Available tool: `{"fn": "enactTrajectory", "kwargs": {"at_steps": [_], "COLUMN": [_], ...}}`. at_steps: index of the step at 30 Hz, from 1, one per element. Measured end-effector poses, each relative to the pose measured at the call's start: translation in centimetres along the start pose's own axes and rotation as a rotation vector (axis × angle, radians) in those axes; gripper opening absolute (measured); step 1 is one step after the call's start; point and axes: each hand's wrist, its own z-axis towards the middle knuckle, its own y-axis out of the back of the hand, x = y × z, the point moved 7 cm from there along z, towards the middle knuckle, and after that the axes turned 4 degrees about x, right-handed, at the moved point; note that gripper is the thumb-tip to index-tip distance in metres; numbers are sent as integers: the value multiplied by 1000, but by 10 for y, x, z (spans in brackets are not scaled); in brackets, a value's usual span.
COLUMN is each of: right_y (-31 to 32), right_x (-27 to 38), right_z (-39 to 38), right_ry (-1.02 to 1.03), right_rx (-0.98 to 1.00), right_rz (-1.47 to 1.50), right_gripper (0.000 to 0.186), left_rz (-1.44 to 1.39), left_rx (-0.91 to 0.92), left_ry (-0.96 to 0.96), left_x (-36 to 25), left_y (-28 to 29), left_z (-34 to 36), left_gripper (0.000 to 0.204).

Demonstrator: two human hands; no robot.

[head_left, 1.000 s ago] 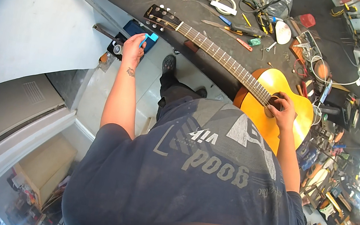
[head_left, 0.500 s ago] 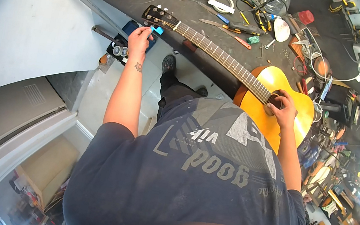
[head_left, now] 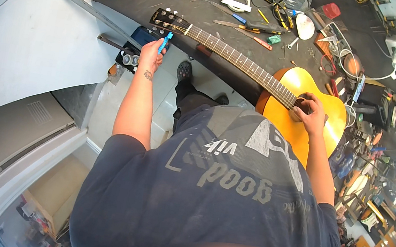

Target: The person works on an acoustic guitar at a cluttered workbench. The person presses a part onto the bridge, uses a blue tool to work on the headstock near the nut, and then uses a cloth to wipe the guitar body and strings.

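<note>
One acoustic guitar [head_left: 267,83], yellow-topped, along the edge of the counter [head_left: 190,12], ahead of the person [head_left: 213,189]; long axis slanting from headstock [head_left: 170,21], far left, to body [head_left: 333,125], nearer and right. One left hand [head_left: 151,55], closed round a blue tool [head_left: 165,44], nearest the headstock; tool tip just beside its lower edge, contact uncertain from where I stand. One right hand [head_left: 313,114], half curled over the sound hole [head_left: 303,106], thumb and fingers apart; whether it grips anything, I cannot tell.
</note>
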Motion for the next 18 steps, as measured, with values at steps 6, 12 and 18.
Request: {"fn": "enactTrajectory", "kwargs": {"at_steps": [6, 12, 18], "right_y": [-7, -49, -73], "right_x": [2, 100, 122], "right_z": [5, 18, 30], "right_ry": [31, 295, 433], "right_rx": [-17, -29, -9], "right_rz": [3, -99, -110], "right_gripper": [30, 37, 30], "left_rz": [145, 820, 1185], "left_rx": [71, -141, 102], "left_ry": [104, -522, -691], "left_x": [4, -84, -106], "left_y": [-1, -64, -200], "left_z": [-5, -47, -22], "left_gripper": [38, 41, 35]}}
